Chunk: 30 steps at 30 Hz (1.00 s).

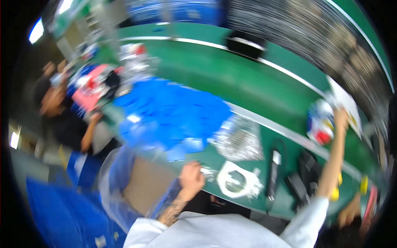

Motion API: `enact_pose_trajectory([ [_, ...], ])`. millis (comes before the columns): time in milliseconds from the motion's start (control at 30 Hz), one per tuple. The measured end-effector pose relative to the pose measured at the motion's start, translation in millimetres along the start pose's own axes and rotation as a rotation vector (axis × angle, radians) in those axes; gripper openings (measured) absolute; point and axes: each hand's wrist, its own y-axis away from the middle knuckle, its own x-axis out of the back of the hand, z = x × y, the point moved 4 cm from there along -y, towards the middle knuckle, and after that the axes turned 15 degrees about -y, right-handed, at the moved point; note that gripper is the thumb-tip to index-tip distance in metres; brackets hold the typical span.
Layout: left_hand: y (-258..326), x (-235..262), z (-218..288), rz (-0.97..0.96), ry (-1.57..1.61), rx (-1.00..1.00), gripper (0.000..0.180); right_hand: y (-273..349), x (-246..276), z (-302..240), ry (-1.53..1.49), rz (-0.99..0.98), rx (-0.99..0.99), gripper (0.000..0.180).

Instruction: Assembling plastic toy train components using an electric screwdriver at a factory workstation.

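1. Bin: plastic-lined, brown surface inside
2. Left hand: right of bin, fingers curled beside small clear packet; grip cannot be determined
3. Right hand: far right of bin, at white sheet and multicoloured bundle; blurred, grip cannot be determined
4. Clear bag: right of bin, contents indistinct
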Motion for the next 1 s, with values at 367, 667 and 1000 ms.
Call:
enact_pose_trajectory([
  [367, 2, -16, 10, 0.018, 0.096, -0.044, 0.022, 42, 95, -34, -0.165, 0.095, -0.28, 0.046],
  [667, 2, -9, 4, 0.013, 0.097, -0.039, 0.021, 55, 91, -40, -0.136, -0.026, -0.364, 0.043],
  [1000, -3, -11, 13, 0.026, 0.065, -0.073, 0.021, 58, 78, -1, -0.116, -0.094, -0.597, 0.082],
])
